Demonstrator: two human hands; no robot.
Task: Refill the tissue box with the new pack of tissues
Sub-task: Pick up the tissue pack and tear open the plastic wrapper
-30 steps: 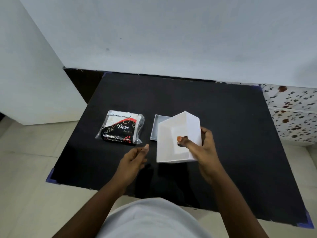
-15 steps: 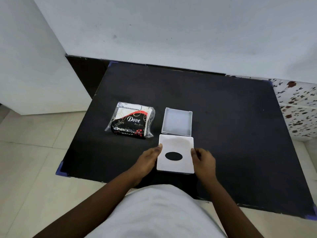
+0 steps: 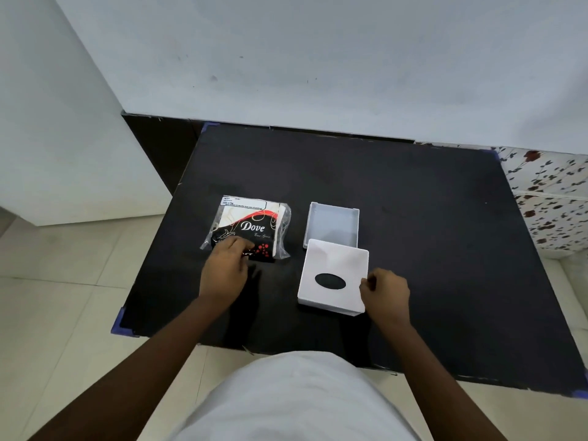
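Note:
The new tissue pack (image 3: 251,226), clear plastic with a black, red and white "Dove" print, lies flat on the black table (image 3: 429,218), left of centre. My left hand (image 3: 227,268) rests on its near left corner, fingers curled over the edge. The white tissue box cover (image 3: 334,275), with a dark oval slot on top, sits on the table near me. My right hand (image 3: 386,291) pinches its right edge with curled fingers. The grey box base (image 3: 332,226), an open shallow tray, lies just behind the cover.
A white wall runs along the far side of the table, and a white cabinet (image 3: 63,138) stands at the left. A floral-patterned surface (image 3: 553,198) borders the right. The table's near edge is close to my body, with tiled floor at the left.
The cover, held tilted in my right hand a second ago, now sits flat on the table. My left hand has left the cover and moved left onto the tissue pack.

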